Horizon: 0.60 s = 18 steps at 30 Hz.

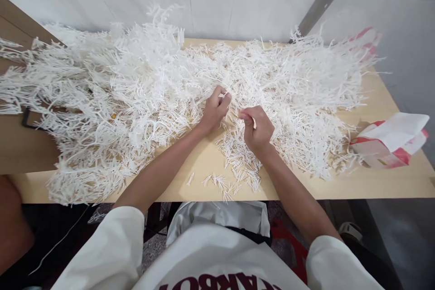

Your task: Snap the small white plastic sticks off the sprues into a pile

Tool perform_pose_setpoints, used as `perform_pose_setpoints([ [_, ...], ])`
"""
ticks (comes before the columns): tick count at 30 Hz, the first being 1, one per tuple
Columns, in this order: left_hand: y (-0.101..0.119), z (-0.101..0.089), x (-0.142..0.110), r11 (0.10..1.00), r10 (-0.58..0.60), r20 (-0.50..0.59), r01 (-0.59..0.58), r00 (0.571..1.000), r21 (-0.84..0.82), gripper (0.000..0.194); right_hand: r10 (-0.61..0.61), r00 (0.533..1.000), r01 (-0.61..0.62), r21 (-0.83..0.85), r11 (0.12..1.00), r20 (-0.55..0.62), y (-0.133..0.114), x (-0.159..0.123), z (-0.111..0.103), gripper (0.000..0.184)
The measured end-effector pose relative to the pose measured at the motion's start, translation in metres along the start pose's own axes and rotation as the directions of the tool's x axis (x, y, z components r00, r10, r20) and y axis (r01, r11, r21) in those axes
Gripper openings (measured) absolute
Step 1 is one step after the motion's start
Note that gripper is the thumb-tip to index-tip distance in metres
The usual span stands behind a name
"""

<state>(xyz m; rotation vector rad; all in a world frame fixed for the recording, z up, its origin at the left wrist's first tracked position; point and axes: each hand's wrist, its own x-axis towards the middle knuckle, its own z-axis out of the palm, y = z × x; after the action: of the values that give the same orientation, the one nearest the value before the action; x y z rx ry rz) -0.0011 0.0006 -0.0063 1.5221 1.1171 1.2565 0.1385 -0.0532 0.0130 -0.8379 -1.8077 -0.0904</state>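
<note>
A large heap of white, thin, branching plastic-looking pieces (142, 86) spreads over the wooden table. My left hand (215, 108) is closed at the middle of it, thumb and fingers pinched around a white branching piece whose outline merges with the heap. Just to the right, and a little nearer to me, my right hand (258, 128) is also closed in a pinch. Whatever sits between its fingertips is too small to tell. Below the right hand lies a patch of short white pieces (239, 158), and a few loose short pieces (219, 182) are scattered near the front edge.
A pink and white paper packet (390, 140) stands at the right end of the table (340, 188). Cardboard (27, 145) is at the left, partly under the heap. A tiled wall (217, 4) and a metal post (322, 0) rise behind.
</note>
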Motion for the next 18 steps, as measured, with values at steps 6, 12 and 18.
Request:
perform_pose_setpoints([
  [6, 0.003, 0.001, -0.007, 0.996, 0.068, 0.211, -0.080, 0.975, 0.047, 0.025, 0.523, 0.840, -0.535, 0.056, 0.843, 0.147, 0.020, 0.008, 0.000, 0.034],
  [12, 0.007, 0.001, -0.009, 0.935, 0.137, 0.271, -0.215, 0.953, 0.281, 0.023, 0.477, 0.803, -0.508, -0.009, 0.861, 0.357, 0.034, 0.007, -0.002, 0.037],
  [18, 0.009, 0.005, -0.011, 0.834, 0.141, 0.186, -0.218, 0.972, 0.508, 0.015, 0.256, 0.902, -0.164, -0.273, 0.948, 0.348, 0.034, 0.004, -0.004, 0.039],
])
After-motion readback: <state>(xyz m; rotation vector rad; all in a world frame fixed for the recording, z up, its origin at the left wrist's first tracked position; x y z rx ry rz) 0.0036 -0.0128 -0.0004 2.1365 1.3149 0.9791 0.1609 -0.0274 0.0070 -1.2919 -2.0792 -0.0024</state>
